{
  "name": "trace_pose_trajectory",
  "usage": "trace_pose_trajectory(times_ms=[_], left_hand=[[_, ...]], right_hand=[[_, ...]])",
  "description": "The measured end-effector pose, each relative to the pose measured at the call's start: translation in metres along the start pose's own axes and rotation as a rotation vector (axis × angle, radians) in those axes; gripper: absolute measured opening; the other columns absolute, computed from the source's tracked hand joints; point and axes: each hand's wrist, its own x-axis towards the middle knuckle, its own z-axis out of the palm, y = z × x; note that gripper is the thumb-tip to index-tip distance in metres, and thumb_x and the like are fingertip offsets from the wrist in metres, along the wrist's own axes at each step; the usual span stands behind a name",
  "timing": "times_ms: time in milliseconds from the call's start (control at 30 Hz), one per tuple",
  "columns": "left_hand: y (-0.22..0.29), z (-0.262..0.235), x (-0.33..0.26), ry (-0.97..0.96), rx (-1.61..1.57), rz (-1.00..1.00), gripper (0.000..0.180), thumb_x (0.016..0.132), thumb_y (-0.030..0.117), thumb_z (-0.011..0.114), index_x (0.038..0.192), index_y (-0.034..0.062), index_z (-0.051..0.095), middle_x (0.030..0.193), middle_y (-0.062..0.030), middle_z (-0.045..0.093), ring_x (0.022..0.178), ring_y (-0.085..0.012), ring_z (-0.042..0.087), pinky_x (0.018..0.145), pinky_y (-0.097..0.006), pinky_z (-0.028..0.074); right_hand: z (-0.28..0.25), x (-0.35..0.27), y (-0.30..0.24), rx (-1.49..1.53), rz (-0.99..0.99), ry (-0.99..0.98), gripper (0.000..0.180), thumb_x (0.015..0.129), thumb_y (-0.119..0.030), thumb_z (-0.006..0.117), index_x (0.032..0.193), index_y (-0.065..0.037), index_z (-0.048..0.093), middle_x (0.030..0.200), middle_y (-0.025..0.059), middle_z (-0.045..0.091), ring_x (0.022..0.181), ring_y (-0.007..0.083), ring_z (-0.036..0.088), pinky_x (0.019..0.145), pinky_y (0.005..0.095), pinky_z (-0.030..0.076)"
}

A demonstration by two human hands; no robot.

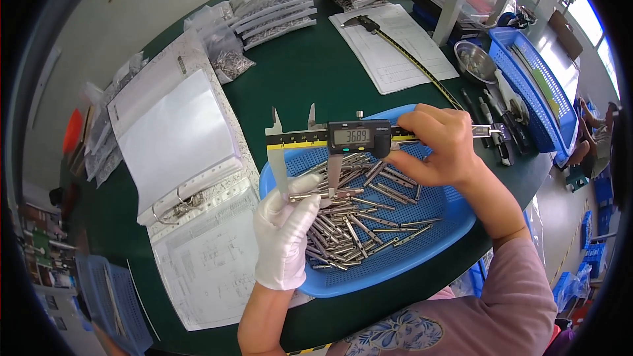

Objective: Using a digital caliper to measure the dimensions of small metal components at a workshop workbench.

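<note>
My right hand (440, 146), bare, is closed around the beam of a digital caliper (359, 137), with the thumb near the slider. Below, in a white glove, my left hand (282, 240) pinches a small slim metal pin (305, 194) between thumb and fingers. The pin lies lengthwise between the caliper's lower jaws, close to both tips; full contact is hard to make out. Both hands are over a blue perforated basket (395, 275). Many similar metal pins (339, 227) lie in it in a loose heap, some with holes along their sides.
An open ring binder (175, 138) with printed drawings lies left of the basket. Bags of metal parts (273, 10) are stacked behind. A second caliper (395, 46) rests on papers. At right are a metal bowl (475, 61), pen-like tools (504, 122) and another blue basket (537, 86).
</note>
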Motion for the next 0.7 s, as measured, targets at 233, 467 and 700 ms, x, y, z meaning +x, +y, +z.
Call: trace_pose_trajectory(times_ms=[233,467,700], left_hand=[[0.0016,0.004,0.0014,0.02,-0.061,0.023,0.016,0.082,0.004,0.052,0.097,0.0001,0.057,0.096,-0.0067,0.058,0.08,-0.0131,0.056,0.074,-0.028,0.046],[0.0039,-0.0007,0.0006,-0.027,-0.076,-0.003,0.015,0.083,0.005,0.053,0.095,-0.0006,0.057,0.091,-0.0058,0.058,0.075,-0.0116,0.055,0.072,-0.028,0.047],[0.0022,-0.0016,0.0025,-0.002,-0.066,-0.009,0.015,0.083,0.007,0.053,0.095,-0.0015,0.057,0.085,-0.007,0.059,0.07,-0.0125,0.056,0.07,-0.027,0.047]], right_hand=[[0.0005,0.0003,0.0011,-0.009,0.017,-0.008,0.03,0.06,-0.029,0.071,0.074,-0.006,0.057,0.058,0.0043,0.051,0.044,0.0206,0.05,0.039,0.0285,0.037],[0.0041,0.0,0.001,0.051,0.007,0.013,0.03,0.061,-0.023,0.07,0.079,-0.003,0.057,0.06,0.0063,0.051,0.044,0.0217,0.049,0.04,0.0281,0.038],[0.003,0.0012,-0.001,0.105,0.021,-0.024,0.029,0.063,-0.018,0.068,0.084,-0.002,0.056,0.062,0.0078,0.051,0.046,0.0227,0.05,0.041,0.029,0.038]])
